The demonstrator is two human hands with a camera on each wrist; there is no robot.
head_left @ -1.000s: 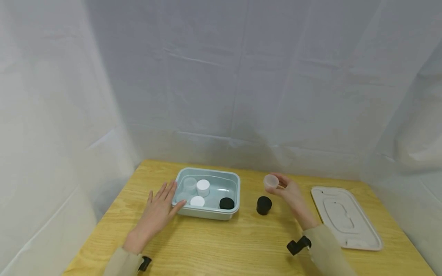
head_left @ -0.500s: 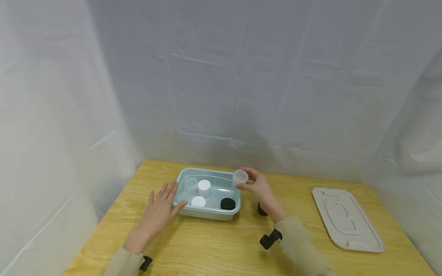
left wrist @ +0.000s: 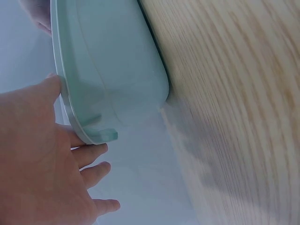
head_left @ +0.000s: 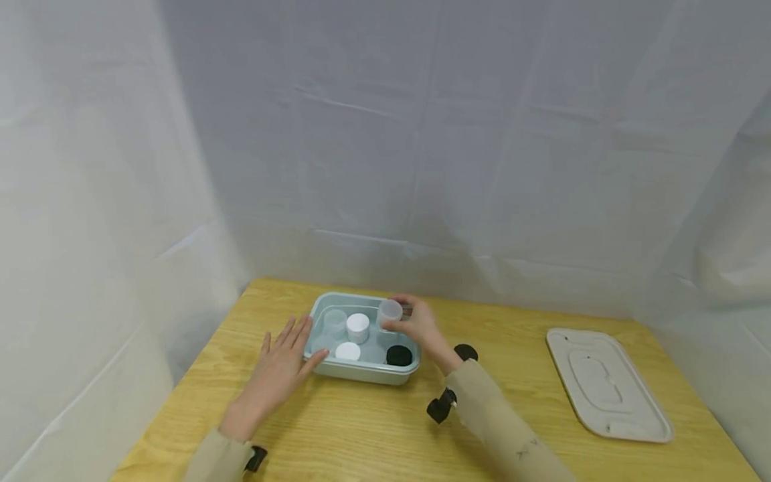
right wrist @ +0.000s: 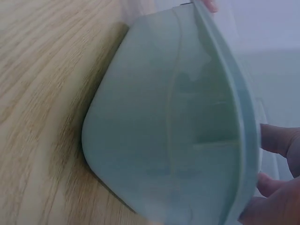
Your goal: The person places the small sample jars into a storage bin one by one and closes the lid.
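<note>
A pale green bin [head_left: 361, 373] stands on the wooden table [head_left: 361, 428]. My right hand [head_left: 415, 325] grips a small clear jar [head_left: 389, 312] over the bin's right half. In the bin lie a clear jar [head_left: 334, 322], a white-lidded jar [head_left: 358, 327], a white lid [head_left: 347, 351] and a black jar [head_left: 398, 355]. With straight fingers my left hand [head_left: 282, 365] lies flat on the table, the fingertips touching the bin's left wall. The bin's outer wall [left wrist: 112, 70] fills the left wrist view beside my left hand [left wrist: 42, 159]; the right wrist view shows the bin's side [right wrist: 173, 131].
A black jar [head_left: 466, 351] stands on the table just behind my right forearm. A beige flat bin lid [head_left: 608, 385] lies at the right side of the table. White sheeting hangs behind and to both sides.
My right hand has carried the clear jar leftwards from above the table to over the bin. The left hand has stayed put.
</note>
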